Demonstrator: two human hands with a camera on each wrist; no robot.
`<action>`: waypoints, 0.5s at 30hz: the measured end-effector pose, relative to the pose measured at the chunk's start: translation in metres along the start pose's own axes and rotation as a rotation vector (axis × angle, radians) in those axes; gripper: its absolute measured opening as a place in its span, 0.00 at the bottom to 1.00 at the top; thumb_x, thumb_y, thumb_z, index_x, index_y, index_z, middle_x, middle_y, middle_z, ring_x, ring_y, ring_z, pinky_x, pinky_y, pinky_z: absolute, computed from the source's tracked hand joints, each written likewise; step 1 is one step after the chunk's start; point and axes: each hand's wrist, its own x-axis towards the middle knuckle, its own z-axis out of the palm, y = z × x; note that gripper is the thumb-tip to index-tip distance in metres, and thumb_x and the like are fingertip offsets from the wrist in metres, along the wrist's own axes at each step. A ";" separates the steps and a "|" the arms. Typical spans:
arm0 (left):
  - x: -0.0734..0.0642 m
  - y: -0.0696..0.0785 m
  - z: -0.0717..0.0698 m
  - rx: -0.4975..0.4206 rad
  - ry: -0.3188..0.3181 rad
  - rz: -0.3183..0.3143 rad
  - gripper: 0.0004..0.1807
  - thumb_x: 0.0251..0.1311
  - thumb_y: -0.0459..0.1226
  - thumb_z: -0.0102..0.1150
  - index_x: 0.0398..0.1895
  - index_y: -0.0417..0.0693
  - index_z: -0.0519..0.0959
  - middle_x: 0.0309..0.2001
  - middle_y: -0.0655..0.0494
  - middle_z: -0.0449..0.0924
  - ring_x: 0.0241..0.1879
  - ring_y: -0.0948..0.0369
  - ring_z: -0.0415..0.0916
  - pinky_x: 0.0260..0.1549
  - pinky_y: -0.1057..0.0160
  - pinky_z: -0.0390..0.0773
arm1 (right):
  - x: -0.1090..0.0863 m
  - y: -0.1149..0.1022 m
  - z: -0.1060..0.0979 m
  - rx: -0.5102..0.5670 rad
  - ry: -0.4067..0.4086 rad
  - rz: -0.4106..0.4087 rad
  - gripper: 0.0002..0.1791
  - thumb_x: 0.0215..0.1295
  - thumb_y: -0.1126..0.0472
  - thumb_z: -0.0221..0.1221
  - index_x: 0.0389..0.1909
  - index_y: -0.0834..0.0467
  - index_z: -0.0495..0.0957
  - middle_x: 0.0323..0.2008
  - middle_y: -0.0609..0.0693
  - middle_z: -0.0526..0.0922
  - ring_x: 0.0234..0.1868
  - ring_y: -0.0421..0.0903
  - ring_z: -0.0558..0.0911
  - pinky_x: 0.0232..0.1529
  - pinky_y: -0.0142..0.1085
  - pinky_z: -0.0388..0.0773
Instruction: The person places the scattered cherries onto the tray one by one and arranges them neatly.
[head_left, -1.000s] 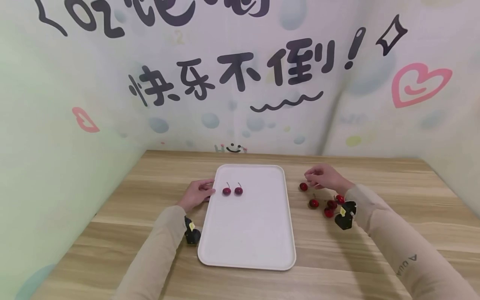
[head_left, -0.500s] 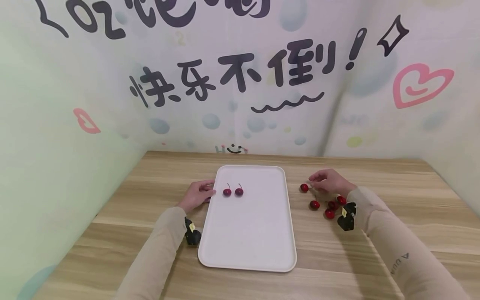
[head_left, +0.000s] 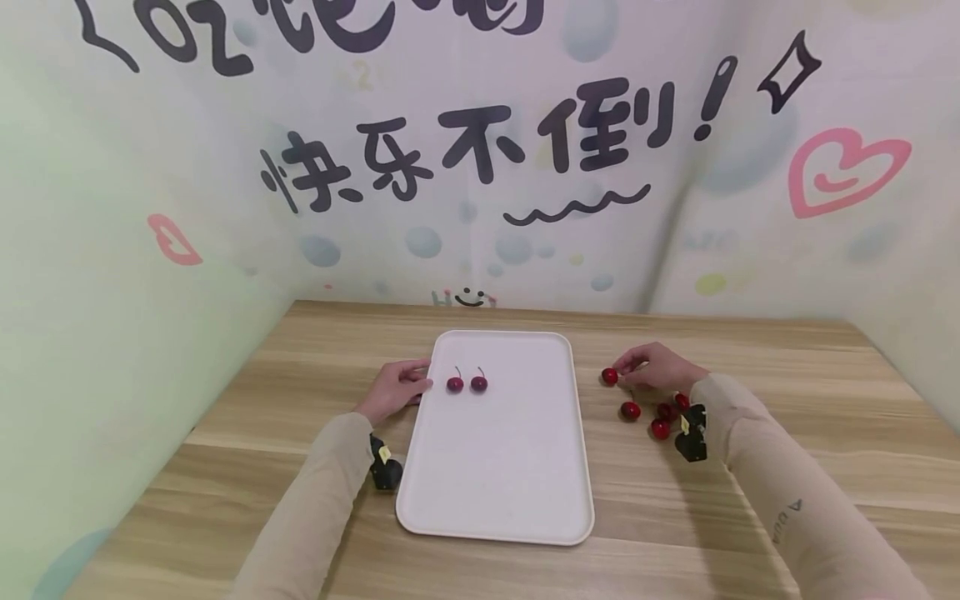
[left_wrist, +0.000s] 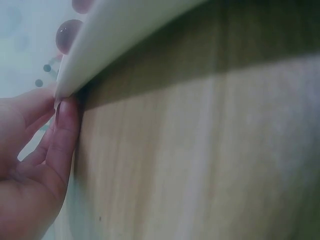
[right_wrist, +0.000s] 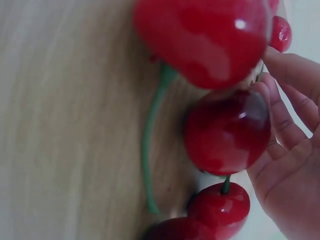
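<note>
My left hand pinches the left rim of the white tray, thumb above and fingers beneath in the left wrist view. Two dark red cherries with upright stems lie side by side in the tray's upper left. Right of the tray, my right hand has thumb and fingers at the stem of a red cherry on the table. The right wrist view shows a green stem between the fingertips. Several more cherries lie under this hand, among them one large and near the camera.
The wood-grain table reaches back to a printed wall cloth with lettering. Nearest the right hand on the tray's side is a single cherry. A black wrist camera hangs beside the right-hand cherries.
My right hand has come down towards the table and closed in on the stem of the leftmost loose cherry. The left hand and the tray have stayed in place.
</note>
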 end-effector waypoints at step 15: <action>0.001 -0.002 0.001 -0.012 0.005 -0.013 0.23 0.56 0.30 0.55 0.57 0.39 0.68 0.41 0.42 0.75 0.32 0.60 0.75 0.32 0.66 0.79 | 0.004 0.000 0.002 0.010 -0.057 0.086 0.10 0.58 0.65 0.56 0.38 0.66 0.77 0.31 0.50 0.77 0.33 0.46 0.67 0.34 0.33 0.64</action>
